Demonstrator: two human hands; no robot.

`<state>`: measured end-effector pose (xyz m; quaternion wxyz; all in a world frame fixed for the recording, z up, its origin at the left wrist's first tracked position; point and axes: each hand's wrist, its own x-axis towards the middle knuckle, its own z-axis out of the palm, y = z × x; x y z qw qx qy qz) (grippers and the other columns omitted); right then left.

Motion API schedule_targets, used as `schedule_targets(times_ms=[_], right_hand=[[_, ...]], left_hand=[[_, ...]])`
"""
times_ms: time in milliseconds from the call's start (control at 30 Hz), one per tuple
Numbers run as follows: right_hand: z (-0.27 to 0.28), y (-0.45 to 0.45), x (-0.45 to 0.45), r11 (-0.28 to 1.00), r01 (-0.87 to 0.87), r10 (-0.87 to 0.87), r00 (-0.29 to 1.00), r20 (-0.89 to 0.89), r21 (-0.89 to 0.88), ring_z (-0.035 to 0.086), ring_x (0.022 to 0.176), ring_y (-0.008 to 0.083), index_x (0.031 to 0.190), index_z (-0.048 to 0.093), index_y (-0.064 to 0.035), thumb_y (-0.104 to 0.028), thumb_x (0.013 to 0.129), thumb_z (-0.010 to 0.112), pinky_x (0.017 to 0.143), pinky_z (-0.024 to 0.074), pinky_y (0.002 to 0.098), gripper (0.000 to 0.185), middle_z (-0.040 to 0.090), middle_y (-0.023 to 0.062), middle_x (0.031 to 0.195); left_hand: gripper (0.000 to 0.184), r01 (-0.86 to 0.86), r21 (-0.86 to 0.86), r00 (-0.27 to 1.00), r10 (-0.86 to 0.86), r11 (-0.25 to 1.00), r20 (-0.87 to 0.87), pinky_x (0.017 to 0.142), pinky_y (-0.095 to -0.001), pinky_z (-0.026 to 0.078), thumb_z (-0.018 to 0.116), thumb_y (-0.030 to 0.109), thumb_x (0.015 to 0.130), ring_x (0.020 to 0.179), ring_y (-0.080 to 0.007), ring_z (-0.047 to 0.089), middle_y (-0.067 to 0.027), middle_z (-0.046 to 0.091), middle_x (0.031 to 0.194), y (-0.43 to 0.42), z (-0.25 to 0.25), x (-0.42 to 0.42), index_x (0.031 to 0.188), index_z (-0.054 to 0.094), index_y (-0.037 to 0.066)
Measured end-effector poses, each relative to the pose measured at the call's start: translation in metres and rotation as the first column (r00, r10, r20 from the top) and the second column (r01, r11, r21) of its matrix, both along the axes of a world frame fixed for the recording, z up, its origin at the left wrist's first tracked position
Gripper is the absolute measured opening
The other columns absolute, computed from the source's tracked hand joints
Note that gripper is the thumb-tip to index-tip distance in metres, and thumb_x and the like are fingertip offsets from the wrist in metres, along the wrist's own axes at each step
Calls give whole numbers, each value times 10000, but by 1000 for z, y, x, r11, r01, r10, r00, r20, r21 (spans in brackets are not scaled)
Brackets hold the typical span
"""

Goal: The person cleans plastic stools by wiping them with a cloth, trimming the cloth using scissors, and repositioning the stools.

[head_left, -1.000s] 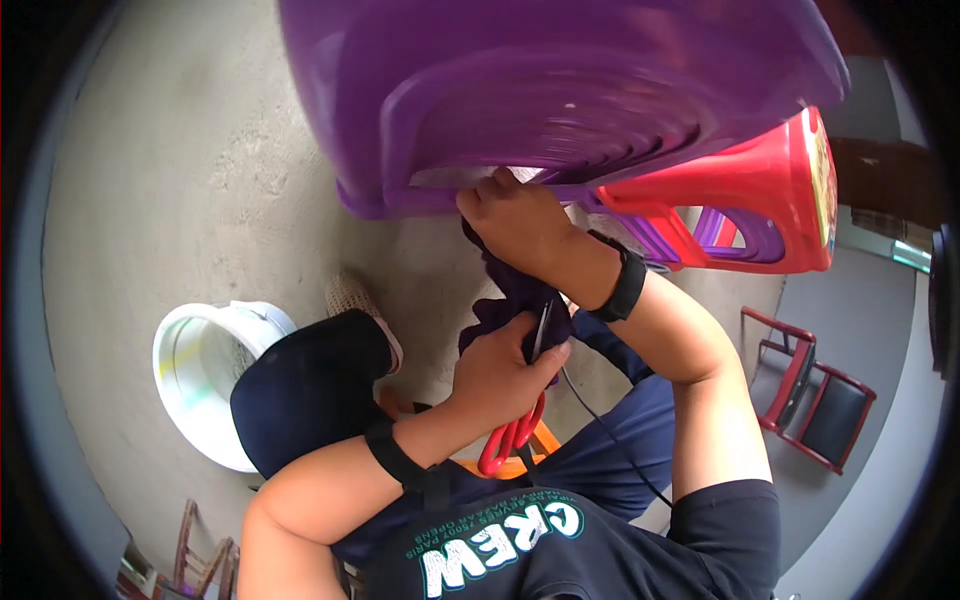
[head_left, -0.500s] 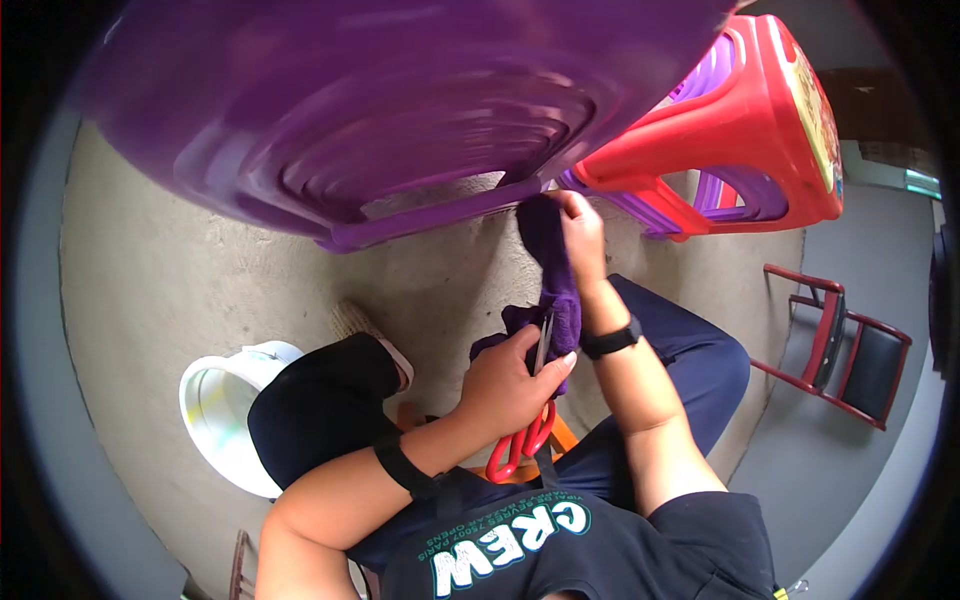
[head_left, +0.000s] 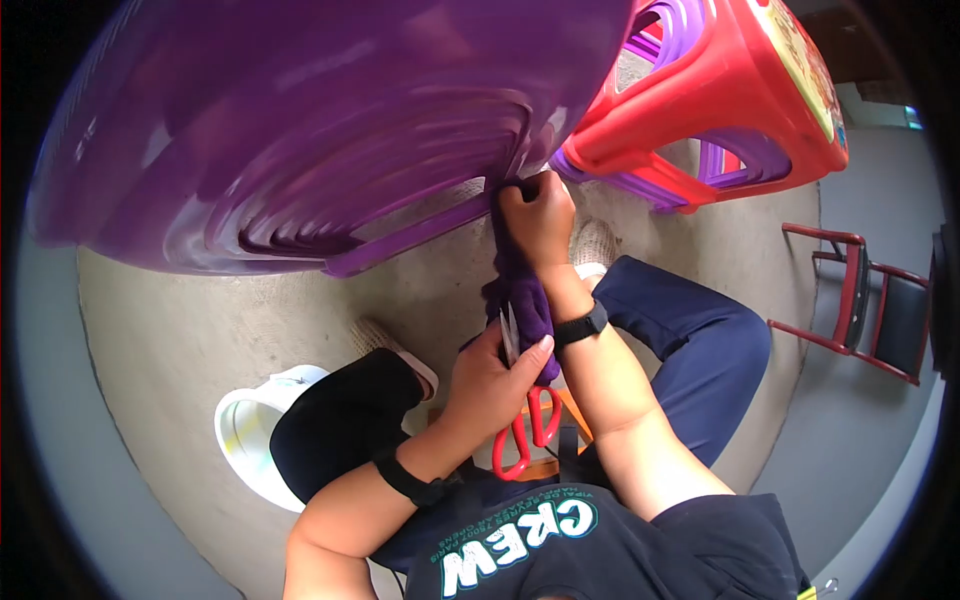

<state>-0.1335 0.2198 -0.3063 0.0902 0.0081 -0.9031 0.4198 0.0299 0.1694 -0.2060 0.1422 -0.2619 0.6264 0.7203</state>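
Note:
My left hand [head_left: 488, 382] is closed around a pair of scissors [head_left: 545, 418], whose red handles point toward my body and whose blades lie upward along a dark purple cloth [head_left: 530, 312]. The cloth's lower part is bunched beside this hand. Higher up, my right hand [head_left: 543, 218] is a fist around the cloth's upper end, at the lower edge of a large purple plastic piece [head_left: 340, 120] with a slotted opening.
Right of the purple piece stands a red plastic stool [head_left: 680, 110] with purple ones inside. A white bucket [head_left: 245, 425] is beside my left leg. A dark red framed chair [head_left: 860, 290] stands at the far right, and an orange seat shows beneath me.
My right hand drew away from the purple piece, then came back to its edge with the cloth. The purple piece has shifted left in view. The scissors' red handles have spread apart.

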Motion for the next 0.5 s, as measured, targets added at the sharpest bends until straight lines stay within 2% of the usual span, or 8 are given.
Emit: schedule_targets(times_ms=[33, 100, 167, 267, 300, 400, 433, 500], right_hand=[[1, -1, -3, 1000, 16, -16, 1000, 10, 12, 583, 597, 254, 735, 580, 30, -175, 706, 641, 616, 473, 371, 216, 597, 172, 651], [-10, 13, -13, 996, -43, 55, 986, 160, -72, 557, 585, 189, 744, 591, 31, -165, 742, 610, 615, 469, 334, 198, 590, 147, 628], [-23, 26, -13, 972, -73, 140, 942, 304, -222, 509, 615, 94, 787, 614, 31, -131, 806, 558, 624, 455, 268, 172, 586, 87, 639], [-30, 22, 11, 828, 88, 89, 955, 284, -554, 583, 634, 216, 862, 612, 40, -102, 769, 603, 646, 475, 317, 170, 649, 183, 754], [-27, 20, 16, 749, 151, 95, 939, 331, -645, 592, 702, 240, 888, 595, 34, -102, 766, 625, 677, 474, 332, 186, 639, 168, 825], [-20, 9, 18, 945, -107, 118, 993, 17, -308, 585, 761, 275, 929, 565, 28, -129, 749, 654, 705, 473, 357, 254, 595, 171, 860], [-12, 3, 16, 952, -58, 91, 991, 97, -299, 555, 798, 322, 922, 524, 17, -150, 706, 677, 716, 464, 395, 313, 535, 173, 866], [-3, -5, 12, 980, -20, 27, 999, 31, -199, 546, 767, 308, 873, 520, 21, -152, 685, 666, 693, 452, 390, 294, 534, 166, 823]], left_hand=[[296, -1, -6, 1000, 1, 1000, 6, 662, -307, 500, 639, 304, 850, 706, -165, 654, -79, 673, 762, 0, 2, -2, 983, 628, 40], [295, -21, 7, 1000, 21, 1000, 2, 664, -305, 499, 638, 300, 853, 702, -155, 647, -76, 672, 759, 1, 0, -1, 979, 627, 33], [292, -36, 28, 999, 37, 999, -16, 662, -303, 498, 637, 294, 856, 697, -143, 641, -73, 670, 756, 5, -5, -2, 975, 626, 28], [280, -21, 48, 999, 22, 999, -28, 654, -298, 496, 638, 280, 858, 691, -128, 632, -69, 669, 758, 9, -10, -1, 969, 623, 23], [272, 4, 45, 1000, -3, 999, -13, 651, -295, 494, 638, 272, 858, 690, -124, 630, -68, 670, 763, 9, -8, -1, 966, 622, 23], [254, 15, 22, 999, -16, 1000, 36, 642, -283, 487, 635, 252, 867, 682, -105, 606, -41, 662, 767, 8, 2, -3, 964, 613, 19], [252, 0, 40, 999, -2, 999, 50, 648, -282, 487, 633, 249, 870, 689, -103, 602, -34, 660, 774, 6, 1, -3, 967, 612, 17], [251, -39, 77, 998, 35, 996, 56, 673, -279, 485, 629, 241, 877, 722, -97, 595, -26, 657, 805, 4, 0, -4, 982, 609, 14]])
